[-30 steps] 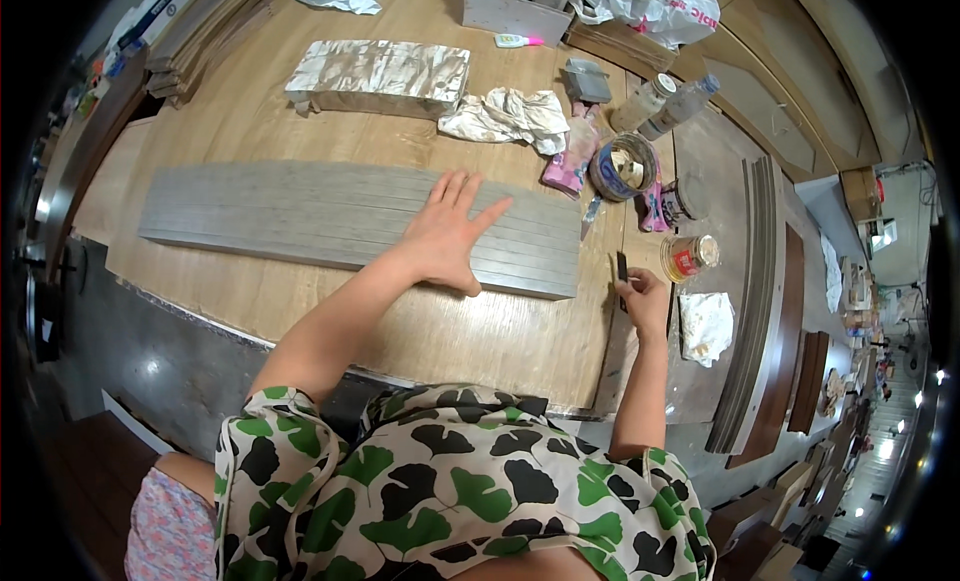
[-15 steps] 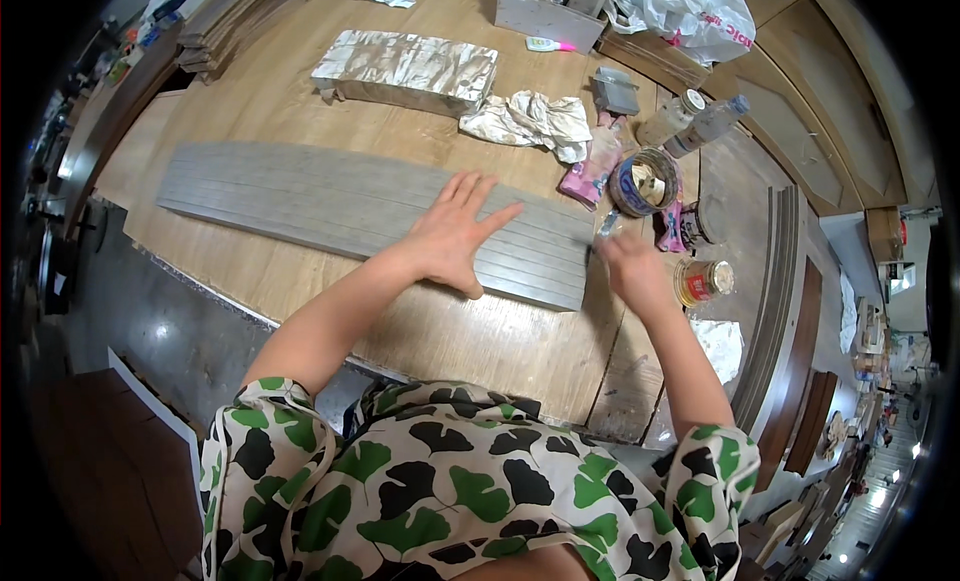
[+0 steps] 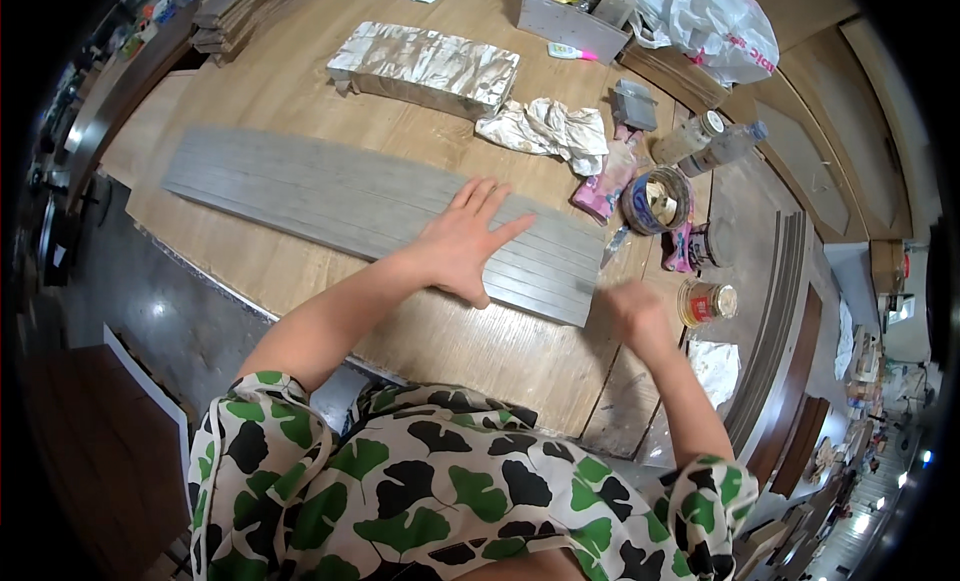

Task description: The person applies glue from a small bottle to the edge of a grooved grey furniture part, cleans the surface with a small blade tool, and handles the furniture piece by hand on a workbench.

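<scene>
A stack of long grey boards (image 3: 330, 186) lies across the wooden table, its right end in front of me. My left hand (image 3: 465, 246) rests on top of the boards with its fingers spread, the thumb over the near edge. Just off the right end of the stack, at its near corner, is my right hand (image 3: 638, 321), its fingers curled closed. Whatever those fingers hold, if anything, is hidden. Beyond it a small blade-like tool (image 3: 615, 245) lies beside an open round tin (image 3: 655, 203) with pale contents.
A glass jar (image 3: 708, 303) stands right of my right hand. Farther back are a pink packet (image 3: 608, 186), a crumpled stained cloth (image 3: 550, 131), a paint-smeared block (image 3: 425, 69), bottles (image 3: 688, 139) and a grey box (image 3: 570, 26). Long strips (image 3: 765, 321) lie along the right side.
My right hand has come nearer along the end of the boards, toward the near corner. My left hand keeps its place on the stack. The whole view has shifted slightly.
</scene>
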`<action>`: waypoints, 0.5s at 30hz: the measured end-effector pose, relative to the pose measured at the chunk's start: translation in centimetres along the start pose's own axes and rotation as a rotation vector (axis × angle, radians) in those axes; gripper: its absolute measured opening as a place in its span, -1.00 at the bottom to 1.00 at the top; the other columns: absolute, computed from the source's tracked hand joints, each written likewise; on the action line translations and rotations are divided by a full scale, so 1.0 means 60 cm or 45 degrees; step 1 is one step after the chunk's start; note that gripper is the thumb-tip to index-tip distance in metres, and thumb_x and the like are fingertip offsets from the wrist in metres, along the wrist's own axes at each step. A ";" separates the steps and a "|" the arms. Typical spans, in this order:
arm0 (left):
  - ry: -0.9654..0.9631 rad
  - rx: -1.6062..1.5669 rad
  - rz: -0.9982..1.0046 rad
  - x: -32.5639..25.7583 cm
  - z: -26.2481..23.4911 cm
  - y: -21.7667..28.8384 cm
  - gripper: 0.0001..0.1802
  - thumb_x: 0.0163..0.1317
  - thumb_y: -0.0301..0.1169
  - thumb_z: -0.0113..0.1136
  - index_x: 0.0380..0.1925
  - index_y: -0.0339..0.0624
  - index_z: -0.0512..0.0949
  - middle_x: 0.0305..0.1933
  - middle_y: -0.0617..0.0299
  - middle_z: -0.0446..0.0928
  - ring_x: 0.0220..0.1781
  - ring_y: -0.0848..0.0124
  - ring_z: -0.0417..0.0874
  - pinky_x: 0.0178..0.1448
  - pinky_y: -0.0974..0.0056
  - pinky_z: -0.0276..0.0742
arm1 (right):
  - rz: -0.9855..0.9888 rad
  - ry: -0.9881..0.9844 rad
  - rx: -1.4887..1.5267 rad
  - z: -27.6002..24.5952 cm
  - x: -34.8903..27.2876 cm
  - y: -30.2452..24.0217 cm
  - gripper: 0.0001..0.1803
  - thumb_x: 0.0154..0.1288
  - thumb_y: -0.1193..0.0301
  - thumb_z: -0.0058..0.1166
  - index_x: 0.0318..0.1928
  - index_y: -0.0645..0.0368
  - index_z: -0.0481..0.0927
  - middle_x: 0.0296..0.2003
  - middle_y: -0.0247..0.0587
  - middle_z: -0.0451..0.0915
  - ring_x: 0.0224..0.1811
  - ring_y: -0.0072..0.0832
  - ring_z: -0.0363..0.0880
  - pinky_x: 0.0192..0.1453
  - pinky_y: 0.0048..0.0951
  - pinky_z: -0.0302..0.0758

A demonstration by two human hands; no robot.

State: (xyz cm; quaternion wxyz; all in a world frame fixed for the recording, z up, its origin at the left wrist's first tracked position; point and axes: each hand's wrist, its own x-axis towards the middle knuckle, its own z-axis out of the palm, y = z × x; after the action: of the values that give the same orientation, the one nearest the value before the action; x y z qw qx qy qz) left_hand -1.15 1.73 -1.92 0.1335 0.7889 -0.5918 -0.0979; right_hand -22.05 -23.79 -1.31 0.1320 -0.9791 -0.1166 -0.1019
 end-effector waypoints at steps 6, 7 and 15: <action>0.014 0.000 0.006 -0.002 0.003 0.003 0.27 -0.49 -0.08 0.46 0.42 0.05 0.14 0.43 -0.30 -0.04 0.50 -0.23 -0.11 0.56 -0.15 -0.23 | 0.072 0.221 -0.078 -0.016 0.065 0.037 -0.74 -0.02 0.63 0.11 -0.25 0.16 0.59 -0.47 -0.17 0.55 -0.39 -0.19 0.54 -0.34 -0.21 0.52; 0.023 0.011 0.017 0.002 0.000 -0.001 0.27 -0.49 -0.08 0.46 0.42 0.05 0.14 0.43 -0.30 -0.03 0.50 -0.23 -0.12 0.56 -0.15 -0.23 | 0.072 0.224 -0.106 -0.009 0.077 0.048 -0.75 -0.02 0.62 0.10 -0.24 0.15 0.59 -0.47 -0.16 0.55 -0.38 -0.19 0.54 -0.34 -0.21 0.52; -0.009 0.016 -0.007 -0.003 0.000 0.001 0.28 -0.50 -0.07 0.46 0.42 0.05 0.14 0.42 -0.30 -0.02 0.49 -0.23 -0.09 0.56 -0.15 -0.21 | 0.014 -0.142 0.108 -0.028 -0.020 -0.051 -0.62 -0.12 0.64 0.10 -0.16 0.23 0.62 -0.43 -0.12 0.54 -0.34 -0.19 0.55 -0.29 -0.24 0.55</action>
State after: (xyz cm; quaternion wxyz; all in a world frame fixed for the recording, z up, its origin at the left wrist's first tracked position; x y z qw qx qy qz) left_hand -1.29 1.87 -1.92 0.1260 0.7911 -0.5906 -0.0973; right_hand -24.27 -21.67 0.73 0.1672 -0.9774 -0.1226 -0.0414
